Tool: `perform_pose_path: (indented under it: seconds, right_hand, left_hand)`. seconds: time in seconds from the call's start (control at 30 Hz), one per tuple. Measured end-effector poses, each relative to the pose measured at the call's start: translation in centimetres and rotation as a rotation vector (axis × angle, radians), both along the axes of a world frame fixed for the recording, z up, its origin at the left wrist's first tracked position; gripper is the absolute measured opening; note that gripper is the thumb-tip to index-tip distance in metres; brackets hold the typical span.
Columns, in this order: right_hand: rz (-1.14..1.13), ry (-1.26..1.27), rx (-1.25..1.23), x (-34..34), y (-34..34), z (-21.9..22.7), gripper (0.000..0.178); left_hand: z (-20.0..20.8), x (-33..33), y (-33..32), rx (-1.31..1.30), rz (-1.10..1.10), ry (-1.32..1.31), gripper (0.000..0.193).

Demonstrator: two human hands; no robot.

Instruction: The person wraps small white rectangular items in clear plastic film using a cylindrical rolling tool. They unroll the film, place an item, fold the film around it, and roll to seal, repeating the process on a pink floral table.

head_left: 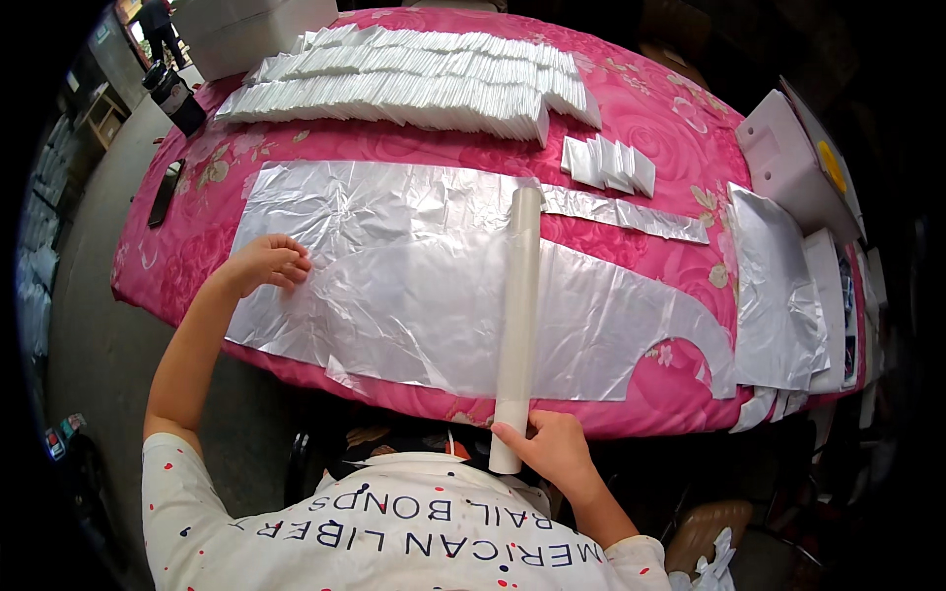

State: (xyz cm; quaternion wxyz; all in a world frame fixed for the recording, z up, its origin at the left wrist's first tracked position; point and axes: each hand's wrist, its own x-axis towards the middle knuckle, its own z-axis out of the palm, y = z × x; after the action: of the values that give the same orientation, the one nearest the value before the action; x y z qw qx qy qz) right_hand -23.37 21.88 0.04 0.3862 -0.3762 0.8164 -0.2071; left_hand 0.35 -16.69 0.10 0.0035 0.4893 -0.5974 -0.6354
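Observation:
A large silver foil-like sheet point(296, 212) lies across the table, creased on its left part. Over it lies a thinner, translucent sheet of film point(424, 305), and a curved cut-out shows at its right end. A long pale roll of plastic film point(519, 305) rests upright in the picture across the sheets, its near end past the table's front edge. My right hand point(552, 448) is closed around that near end, thumb on top. My left hand point(271, 264) is at the sheet's left side, fingers loosely bent and slightly apart, with nothing visible in them.
Rows of folded white packets point(394, 94) stand at the back, with a few more packets point(608, 164) nearer. A silver strip point(631, 214) lies right of the roll. Stacked silver sheets point(778, 295) and a white foam box point(798, 158) are at right; a phone point(166, 194) and black bottle point(175, 98) at left.

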Motion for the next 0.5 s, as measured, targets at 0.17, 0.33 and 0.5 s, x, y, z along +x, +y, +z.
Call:
perform_pose_path:
  seconds: [0.17,0.33,0.5]
  right_hand:
    - [-0.043,-0.034,0.018,0.3,-0.5,0.0,0.053]
    - [-0.065,-0.058,-0.013,0.8,-0.6,-0.1,0.052]
    - [-0.019,-0.035,0.11,0.7,-0.8,1.0,0.042]
  left_hand:
    - [3.4,-4.1,4.3,-1.185,-0.118,0.1,0.024]
    - [-0.3,-12.5,16.0,-1.002,-0.596,0.389,0.045]
    - [-5.6,-17.1,17.8,-1.118,-0.579,0.329,0.054]
